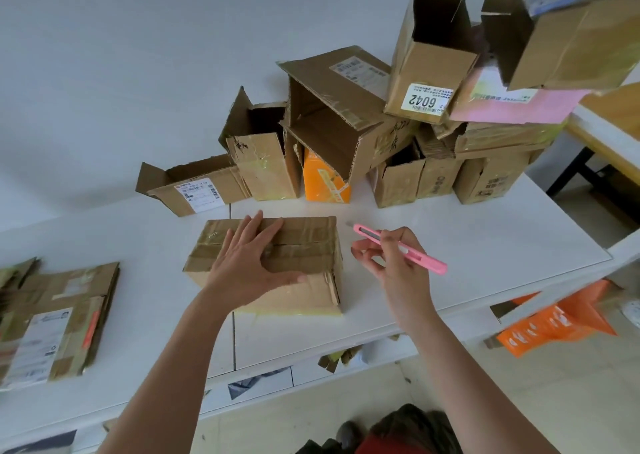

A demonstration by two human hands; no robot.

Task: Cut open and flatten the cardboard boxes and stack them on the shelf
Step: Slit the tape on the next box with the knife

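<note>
A taped brown cardboard box (311, 245) lies on the white shelf top (467, 245) in front of me, its taped seam facing up. My left hand (249, 259) rests flat on top of the box, fingers spread and the thumb wrapped over its near edge. Just right of the box, my right hand (391, 263) pinches a pink utility knife (401, 248), whose tip points up-left toward the box's right end without touching it. A stack of flattened boxes (59, 318) lies at the left of the shelf top.
A heap of opened cardboard boxes (346, 124) stands along the white wall, among them an orange box (322, 183) and a pink one (519, 103). Below the shelf edge at right lies an orange bag (554, 325). A wooden table (613, 121) stands at far right.
</note>
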